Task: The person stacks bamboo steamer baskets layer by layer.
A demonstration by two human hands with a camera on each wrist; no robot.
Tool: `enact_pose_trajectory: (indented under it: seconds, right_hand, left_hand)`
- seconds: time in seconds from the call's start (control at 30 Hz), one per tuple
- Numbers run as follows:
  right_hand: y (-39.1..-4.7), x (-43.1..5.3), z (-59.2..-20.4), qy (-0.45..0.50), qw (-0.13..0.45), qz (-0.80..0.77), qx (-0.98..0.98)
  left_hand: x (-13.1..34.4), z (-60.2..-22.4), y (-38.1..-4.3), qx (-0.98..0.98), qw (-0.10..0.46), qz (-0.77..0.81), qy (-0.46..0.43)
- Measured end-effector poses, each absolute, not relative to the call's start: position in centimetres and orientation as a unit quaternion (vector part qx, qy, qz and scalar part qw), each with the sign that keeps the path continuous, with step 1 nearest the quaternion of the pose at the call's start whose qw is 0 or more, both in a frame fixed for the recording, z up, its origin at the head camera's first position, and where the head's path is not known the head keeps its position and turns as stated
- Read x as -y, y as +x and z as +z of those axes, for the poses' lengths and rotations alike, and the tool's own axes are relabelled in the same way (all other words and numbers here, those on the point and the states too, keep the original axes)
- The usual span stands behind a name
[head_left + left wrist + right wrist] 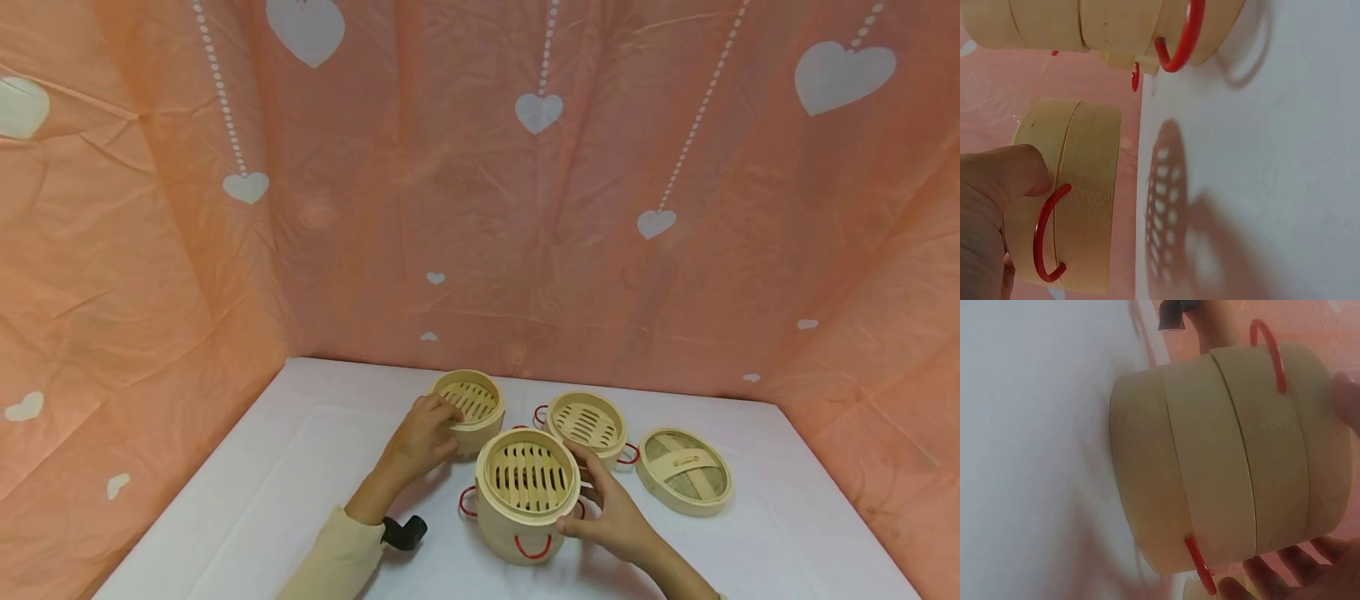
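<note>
My left hand (422,437) grips the near-left rim of a round bamboo steamer basket (482,435) with a slatted floor. The left wrist view shows this basket (1088,219) raised off the table, a red loop handle on its side and its slotted shadow on the cloth. At the front middle stands a stack of two bamboo steamer baskets (517,533) with red loop handles. My right hand (611,517) holds the stack's right side near the top, thumb in front and fingers behind. In the right wrist view the stack (1210,462) fills the middle.
Behind the stack, another slatted steamer basket (588,425) with red handles sits on the white table (322,467). A woven bamboo lid (686,467) lies at the right. A black wrist camera (405,533) is on my left wrist. Pink heart-print cloth (465,208) surrounds the table.
</note>
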State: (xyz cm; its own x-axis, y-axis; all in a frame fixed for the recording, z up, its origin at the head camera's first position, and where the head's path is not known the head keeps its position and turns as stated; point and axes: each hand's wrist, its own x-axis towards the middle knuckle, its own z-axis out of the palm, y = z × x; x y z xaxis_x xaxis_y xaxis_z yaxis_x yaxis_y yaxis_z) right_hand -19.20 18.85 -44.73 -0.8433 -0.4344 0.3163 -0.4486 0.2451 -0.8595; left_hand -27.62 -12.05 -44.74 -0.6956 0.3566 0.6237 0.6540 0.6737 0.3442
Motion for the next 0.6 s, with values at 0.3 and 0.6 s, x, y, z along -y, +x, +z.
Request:
enact_pose_trajectory:
  seconds: [0.3, 0.6]
  right_hand:
    - [-19.3, -19.0, -44.9, 0.284, 0.014, 0.549, 0.786]
    - [-19.2, -19.1, -44.9, 0.27, 0.009, 0.555, 0.787]
  left_hand:
    - [12.4, -43.6, -26.9, 0.865, 0.288, -0.296, -0.285]
    - [12.5, -42.0, -26.1, 0.844, 0.291, -0.324, -0.313]
